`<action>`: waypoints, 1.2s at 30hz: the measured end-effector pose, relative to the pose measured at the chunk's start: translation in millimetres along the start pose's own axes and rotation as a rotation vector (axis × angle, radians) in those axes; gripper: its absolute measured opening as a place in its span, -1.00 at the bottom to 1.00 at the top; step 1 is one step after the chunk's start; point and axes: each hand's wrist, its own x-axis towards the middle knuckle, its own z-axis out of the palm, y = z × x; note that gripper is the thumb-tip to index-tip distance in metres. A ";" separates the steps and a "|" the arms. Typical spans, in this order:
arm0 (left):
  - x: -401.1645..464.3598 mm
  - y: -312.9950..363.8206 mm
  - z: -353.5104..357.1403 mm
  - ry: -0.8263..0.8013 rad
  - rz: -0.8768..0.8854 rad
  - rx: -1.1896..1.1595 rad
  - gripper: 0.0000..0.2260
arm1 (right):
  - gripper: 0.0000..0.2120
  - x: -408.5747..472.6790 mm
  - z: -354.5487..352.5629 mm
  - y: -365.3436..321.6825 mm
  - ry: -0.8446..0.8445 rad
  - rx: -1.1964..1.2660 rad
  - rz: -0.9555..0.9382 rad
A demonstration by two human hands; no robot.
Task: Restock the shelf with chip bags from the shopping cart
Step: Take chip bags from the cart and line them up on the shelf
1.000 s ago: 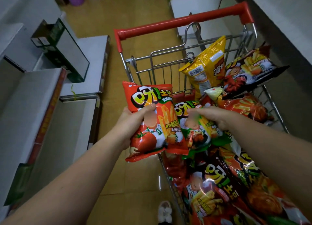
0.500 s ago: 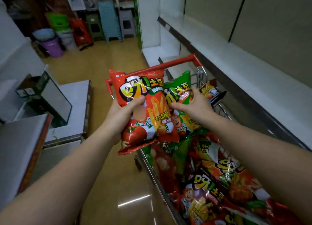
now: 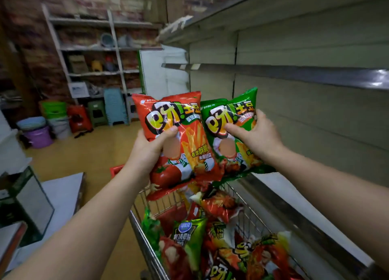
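At frame centre, above the shopping cart [image 3: 147, 233], a red chip bag [image 3: 189, 136] is being gripped by the left hand [image 3: 149, 151], and a green chip bag [image 3: 229, 122] is being pinched by the right hand [image 3: 256, 136], beside the shelf [image 3: 294, 75] at right.

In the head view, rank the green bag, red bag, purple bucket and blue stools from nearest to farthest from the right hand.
1. Green bag, held in the right hand.
2. Red bag, beside it, left.
3. Blue stools, back floor.
4. Purple bucket, far left.
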 end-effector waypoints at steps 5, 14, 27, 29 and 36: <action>-15.9 31.9 38.1 -0.106 0.081 0.001 -0.26 | -0.45 -17.5 -67.8 -14.8 0.108 -0.061 -0.029; -31.8 86.0 105.9 -0.401 0.189 -0.056 -0.37 | -0.46 -47.6 -157.4 -41.3 0.346 -0.176 -0.025; -46.7 122.5 185.3 -0.888 0.221 -0.253 -0.40 | -0.46 -122.5 -233.9 -74.2 0.758 -0.373 0.152; -59.9 125.2 198.7 -0.973 0.212 -0.287 -0.41 | -0.44 -142.0 -245.0 -79.4 0.812 -0.416 0.189; -122.5 133.0 255.7 -1.225 0.182 -0.346 -0.30 | -0.43 -223.9 -294.8 -99.0 1.004 -0.549 0.313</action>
